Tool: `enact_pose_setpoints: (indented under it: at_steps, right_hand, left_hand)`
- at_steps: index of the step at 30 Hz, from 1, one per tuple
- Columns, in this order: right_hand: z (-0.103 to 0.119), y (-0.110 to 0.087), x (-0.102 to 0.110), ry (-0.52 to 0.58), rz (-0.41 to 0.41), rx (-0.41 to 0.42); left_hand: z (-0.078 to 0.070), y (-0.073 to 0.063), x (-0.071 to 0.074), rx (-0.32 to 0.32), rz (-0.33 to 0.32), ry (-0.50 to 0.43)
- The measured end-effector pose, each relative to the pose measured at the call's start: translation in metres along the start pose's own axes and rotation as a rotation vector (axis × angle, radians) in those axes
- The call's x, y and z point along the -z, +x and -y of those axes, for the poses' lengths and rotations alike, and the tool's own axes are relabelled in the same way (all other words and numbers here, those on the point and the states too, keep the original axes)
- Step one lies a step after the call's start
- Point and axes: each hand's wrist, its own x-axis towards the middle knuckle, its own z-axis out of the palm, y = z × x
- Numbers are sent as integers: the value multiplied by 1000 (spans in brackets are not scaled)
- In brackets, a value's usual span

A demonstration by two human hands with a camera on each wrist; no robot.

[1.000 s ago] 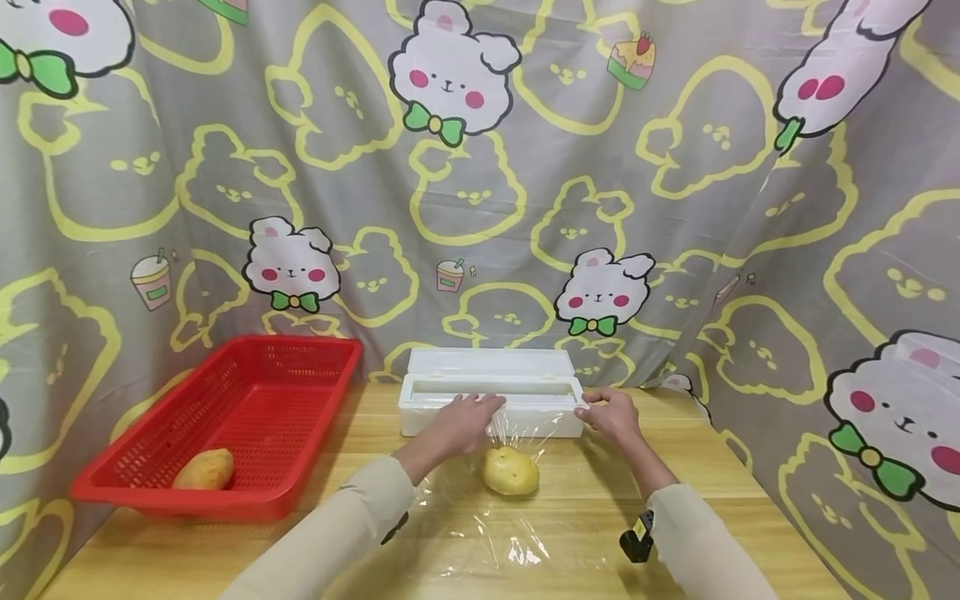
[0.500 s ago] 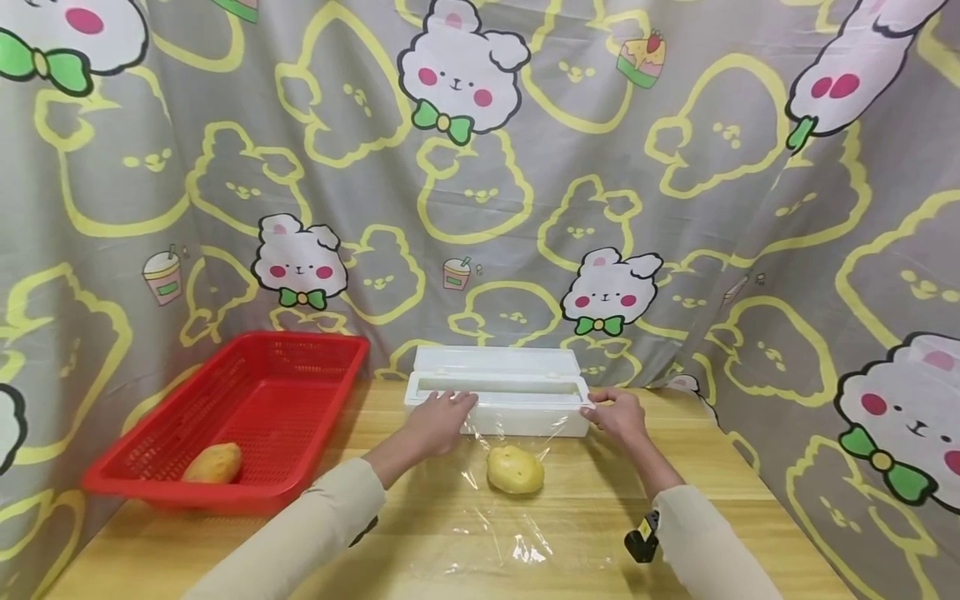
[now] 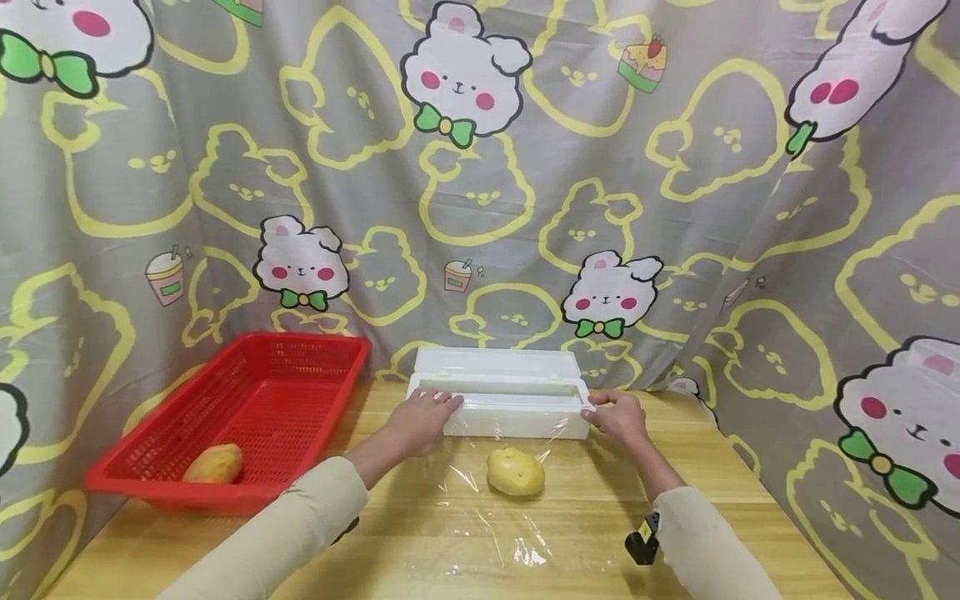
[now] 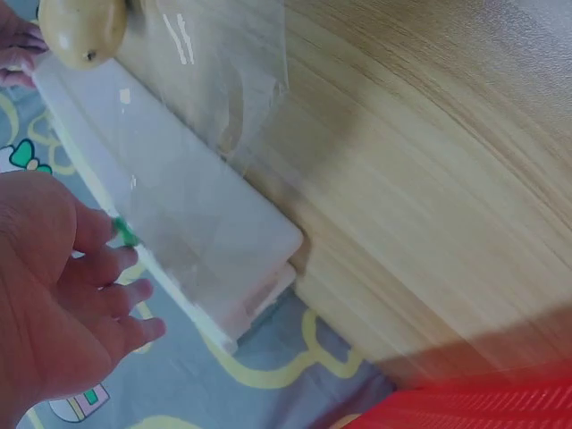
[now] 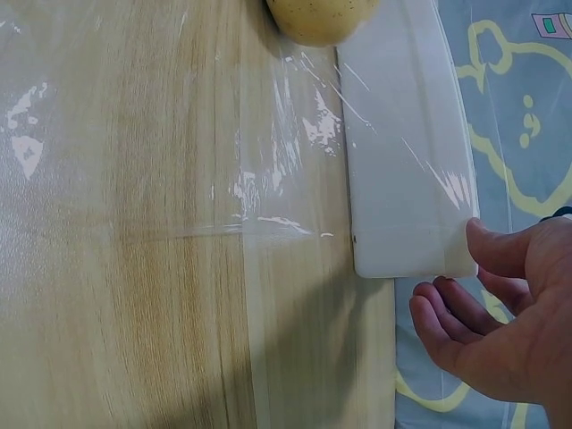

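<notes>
A white cling film dispenser (image 3: 517,423) stands at the back of the table with its lid raised. Clear cling film (image 3: 480,533) stretches from it toward the front, over a peeled-looking yellow potato (image 3: 516,472). My left hand (image 3: 423,421) lies over the dispenser's left front edge, fingers extended and slightly bent; the left wrist view shows the hand (image 4: 63,295) with its fingertips along that edge. My right hand (image 3: 618,415) grips the dispenser's right end. In the right wrist view its thumb is at the corner of the dispenser (image 5: 402,134), other fingers curled beside it.
A red perforated basket (image 3: 277,433) stands on the left, with another potato (image 3: 214,464) inside. Behind the wooden table (image 3: 720,533) hangs a grey patterned curtain (image 3: 405,183). A black device (image 3: 642,542) shows at the right wrist.
My left hand has slid left along the dispenser's front edge, from near its middle to its left end. The right hand stays at the right end.
</notes>
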Motion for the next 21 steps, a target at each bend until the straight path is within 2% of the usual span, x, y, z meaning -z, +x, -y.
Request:
enact_pose_setpoints:
  at_steps: [6, 21]
  right_hand:
    - [1, 0, -2, -1, -5, -4]
    - [1, -1, -1, -2, -12, -11]
  left_hand:
    - [0, -2, 2, 6, 13, 34]
    - [4, -3, 0, 17, 29, -13]
